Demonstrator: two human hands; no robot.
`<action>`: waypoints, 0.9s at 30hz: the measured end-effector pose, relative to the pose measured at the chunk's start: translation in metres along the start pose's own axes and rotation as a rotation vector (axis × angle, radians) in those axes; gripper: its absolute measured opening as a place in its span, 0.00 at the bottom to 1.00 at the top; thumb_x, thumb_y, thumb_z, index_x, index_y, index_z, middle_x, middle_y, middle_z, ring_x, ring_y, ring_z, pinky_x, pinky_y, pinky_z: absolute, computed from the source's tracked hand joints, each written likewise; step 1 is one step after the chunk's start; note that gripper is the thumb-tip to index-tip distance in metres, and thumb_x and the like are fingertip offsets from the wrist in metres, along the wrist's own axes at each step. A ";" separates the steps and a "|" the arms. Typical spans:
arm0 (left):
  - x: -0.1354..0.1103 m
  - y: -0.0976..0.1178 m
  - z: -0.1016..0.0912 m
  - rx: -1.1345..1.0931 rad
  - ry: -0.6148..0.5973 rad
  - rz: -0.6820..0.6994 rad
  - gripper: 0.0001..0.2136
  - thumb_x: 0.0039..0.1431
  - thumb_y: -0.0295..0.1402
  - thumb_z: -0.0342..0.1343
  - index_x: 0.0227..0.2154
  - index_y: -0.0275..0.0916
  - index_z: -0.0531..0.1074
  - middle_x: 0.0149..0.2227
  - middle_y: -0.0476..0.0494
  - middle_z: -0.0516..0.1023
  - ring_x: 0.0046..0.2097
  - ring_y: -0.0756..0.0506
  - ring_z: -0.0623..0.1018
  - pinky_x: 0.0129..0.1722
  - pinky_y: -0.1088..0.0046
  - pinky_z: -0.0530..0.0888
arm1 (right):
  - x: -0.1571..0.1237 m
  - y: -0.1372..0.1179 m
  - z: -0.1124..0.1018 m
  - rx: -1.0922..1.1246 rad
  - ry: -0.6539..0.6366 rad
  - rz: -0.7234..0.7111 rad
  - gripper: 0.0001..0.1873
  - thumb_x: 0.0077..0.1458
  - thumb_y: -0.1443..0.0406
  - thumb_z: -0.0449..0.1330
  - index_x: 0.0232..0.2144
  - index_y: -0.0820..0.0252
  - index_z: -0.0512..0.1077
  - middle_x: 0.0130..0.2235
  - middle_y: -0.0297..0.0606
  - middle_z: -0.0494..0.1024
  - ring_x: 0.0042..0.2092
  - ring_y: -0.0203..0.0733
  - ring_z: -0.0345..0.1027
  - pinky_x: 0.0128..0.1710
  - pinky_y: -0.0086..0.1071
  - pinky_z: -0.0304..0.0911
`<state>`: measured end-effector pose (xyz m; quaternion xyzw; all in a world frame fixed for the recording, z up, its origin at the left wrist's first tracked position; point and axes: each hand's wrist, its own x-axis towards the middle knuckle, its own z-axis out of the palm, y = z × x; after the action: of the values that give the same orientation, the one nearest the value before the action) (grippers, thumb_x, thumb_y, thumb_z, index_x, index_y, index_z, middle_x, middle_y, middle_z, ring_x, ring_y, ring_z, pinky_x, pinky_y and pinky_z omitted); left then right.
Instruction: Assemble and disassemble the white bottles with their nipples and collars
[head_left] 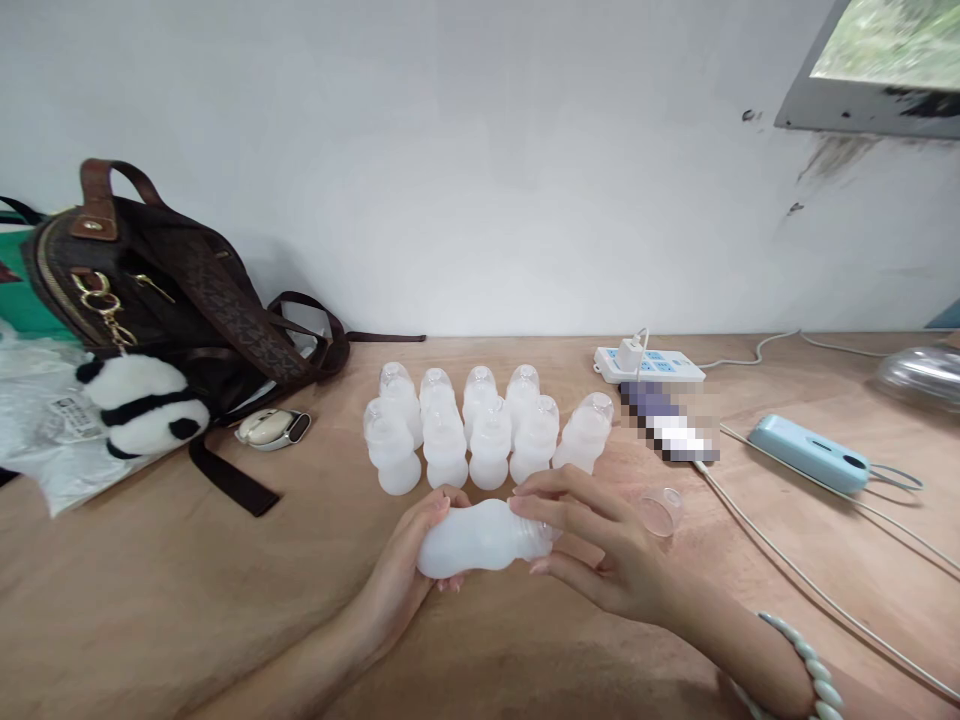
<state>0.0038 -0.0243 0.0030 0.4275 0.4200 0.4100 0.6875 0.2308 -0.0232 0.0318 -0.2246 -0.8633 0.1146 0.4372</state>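
A: Grip?
B: Left hand (409, 555) is holding a bottle (476, 538), right hand (619, 545) pinching its neck (527, 541).
A: Progress?
B: Nine covered bottles (490, 462) standing at twelve o'clock; this one seemingly remaining — loose cover (664, 511) lying at three.

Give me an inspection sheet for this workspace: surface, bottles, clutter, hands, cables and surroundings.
Surface: brown, unevenly toned tabletop.
Bottles: nine frosted baby bottles upright in two rows; held bottle on its side; loose clear cap at right.
Clutter: backpack with panda charm; light-blue strapped device.
Hands: left hand grips held bottle's base; right hand touches its neck end.
Cables: white cable crosses right side; another from power strip.
Surroundings: pale wall, window upper right.
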 end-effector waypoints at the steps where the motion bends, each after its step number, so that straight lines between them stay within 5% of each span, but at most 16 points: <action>1: -0.002 0.001 0.000 0.055 0.005 0.051 0.20 0.59 0.53 0.52 0.33 0.39 0.68 0.25 0.51 0.70 0.22 0.51 0.67 0.19 0.78 0.62 | 0.000 -0.001 -0.001 0.018 -0.017 0.065 0.19 0.65 0.61 0.59 0.56 0.59 0.69 0.46 0.45 0.76 0.45 0.44 0.72 0.41 0.37 0.73; 7: -0.013 0.004 -0.002 0.406 0.201 0.465 0.14 0.60 0.47 0.56 0.35 0.41 0.73 0.37 0.44 0.76 0.41 0.42 0.74 0.39 0.71 0.72 | -0.001 0.001 0.003 0.040 0.005 0.351 0.14 0.61 0.56 0.63 0.45 0.57 0.73 0.32 0.35 0.77 0.29 0.37 0.69 0.28 0.30 0.68; 13: -0.006 0.004 0.000 0.174 0.149 0.198 0.18 0.60 0.52 0.52 0.35 0.40 0.70 0.28 0.48 0.74 0.24 0.48 0.71 0.22 0.76 0.66 | 0.002 0.002 0.004 0.167 0.028 0.149 0.15 0.62 0.66 0.62 0.51 0.55 0.71 0.49 0.44 0.74 0.50 0.44 0.71 0.46 0.38 0.72; 19: -0.007 0.000 -0.003 0.200 0.122 0.219 0.18 0.62 0.51 0.50 0.36 0.40 0.70 0.31 0.48 0.73 0.26 0.48 0.72 0.23 0.75 0.68 | 0.001 0.000 0.002 0.111 0.021 0.131 0.14 0.63 0.64 0.62 0.50 0.56 0.71 0.47 0.43 0.74 0.47 0.44 0.72 0.44 0.37 0.73; 23: -0.015 -0.001 -0.004 0.430 0.148 0.487 0.10 0.64 0.43 0.53 0.38 0.42 0.71 0.39 0.45 0.74 0.40 0.43 0.75 0.38 0.71 0.73 | -0.002 0.001 0.006 0.086 0.011 0.391 0.15 0.61 0.55 0.61 0.46 0.56 0.71 0.34 0.36 0.75 0.33 0.39 0.69 0.30 0.31 0.68; 27: -0.018 -0.002 -0.003 0.561 0.101 0.631 0.05 0.64 0.36 0.54 0.42 0.45 0.69 0.42 0.46 0.75 0.44 0.43 0.75 0.42 0.72 0.72 | -0.001 0.001 0.005 0.401 -0.074 0.683 0.17 0.66 0.50 0.52 0.45 0.55 0.66 0.23 0.27 0.67 0.23 0.34 0.59 0.21 0.26 0.57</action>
<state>-0.0041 -0.0407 0.0041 0.6851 0.3971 0.4904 0.3639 0.2272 -0.0224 0.0277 -0.4046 -0.7146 0.4277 0.3778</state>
